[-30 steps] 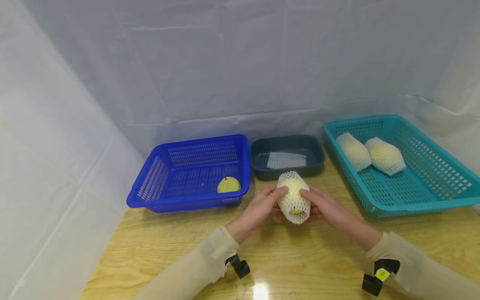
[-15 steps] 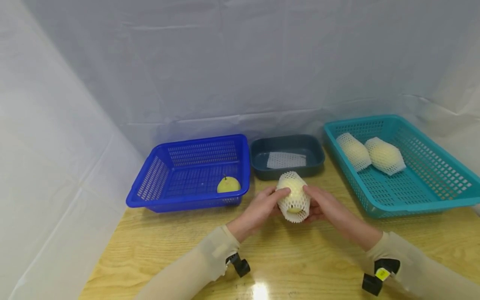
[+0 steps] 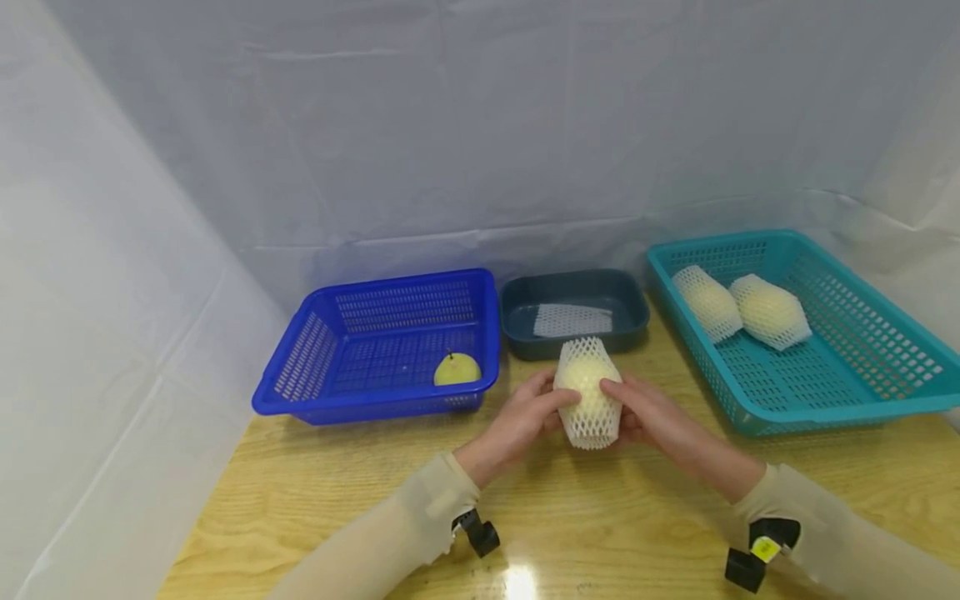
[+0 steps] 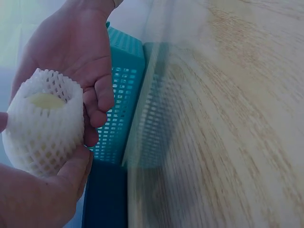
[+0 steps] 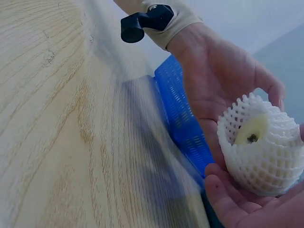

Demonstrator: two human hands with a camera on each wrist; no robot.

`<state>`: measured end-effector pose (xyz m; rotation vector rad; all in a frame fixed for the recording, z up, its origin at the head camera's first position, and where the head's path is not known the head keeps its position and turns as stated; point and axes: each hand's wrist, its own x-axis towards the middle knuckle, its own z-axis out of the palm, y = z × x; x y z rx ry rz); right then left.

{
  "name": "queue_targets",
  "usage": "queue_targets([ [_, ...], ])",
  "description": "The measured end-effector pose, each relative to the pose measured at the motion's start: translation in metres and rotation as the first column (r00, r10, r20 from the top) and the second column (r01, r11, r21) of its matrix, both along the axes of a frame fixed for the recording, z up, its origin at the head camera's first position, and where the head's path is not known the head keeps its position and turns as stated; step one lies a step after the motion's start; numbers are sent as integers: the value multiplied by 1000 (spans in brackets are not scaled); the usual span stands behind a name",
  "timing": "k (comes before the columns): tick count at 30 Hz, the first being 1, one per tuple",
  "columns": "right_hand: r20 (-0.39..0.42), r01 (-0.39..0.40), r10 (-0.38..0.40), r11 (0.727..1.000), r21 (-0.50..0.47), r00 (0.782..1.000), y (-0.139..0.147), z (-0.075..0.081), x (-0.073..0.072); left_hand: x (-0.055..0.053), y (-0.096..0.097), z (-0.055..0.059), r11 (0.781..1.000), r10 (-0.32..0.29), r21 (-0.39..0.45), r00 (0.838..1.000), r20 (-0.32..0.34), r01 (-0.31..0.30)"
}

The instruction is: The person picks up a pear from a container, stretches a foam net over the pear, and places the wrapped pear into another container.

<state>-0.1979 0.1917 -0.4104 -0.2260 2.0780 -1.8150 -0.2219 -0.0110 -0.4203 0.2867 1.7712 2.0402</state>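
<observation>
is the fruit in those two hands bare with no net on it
No, a white mesh net surrounds the fruit that the left hand and right hand hold.

Both hands (image 3: 522, 419) (image 3: 647, 408) hold netted fruit (image 3: 590, 404) (bare pear (image 3: 457, 369) sits in blue basket (image 3: 360, 405)).

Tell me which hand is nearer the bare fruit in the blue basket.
Left: the left hand is just outside the blue basket, to the right of the bare fruit; the right hand is farther right, across the netted fruit.
</observation>
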Motion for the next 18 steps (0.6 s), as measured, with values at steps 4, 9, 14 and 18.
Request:
queue_targets([
  [4, -17, 16, -16, 1000, -27, 1000, 0, -1, 0, -1, -1, 2, 1000, -10, -14, 999, -31, 10],
  [9, -54, 34, -35, 999, -25, 998, 0, 0, 1, -2, -3, 5, 996, -24, -92, 992, -123, 12],
  [14, -105, 56, -56, 998, -4, 993, -1, -1, 2, -2, -5, 10, 986, -33, -167, 986, -164, 5],
  [18, -136, 79, -75, 997, 21, 988, -1, -3, 2, 1, -5, 13, 976, -36, -218, 980, -196, -8],
])
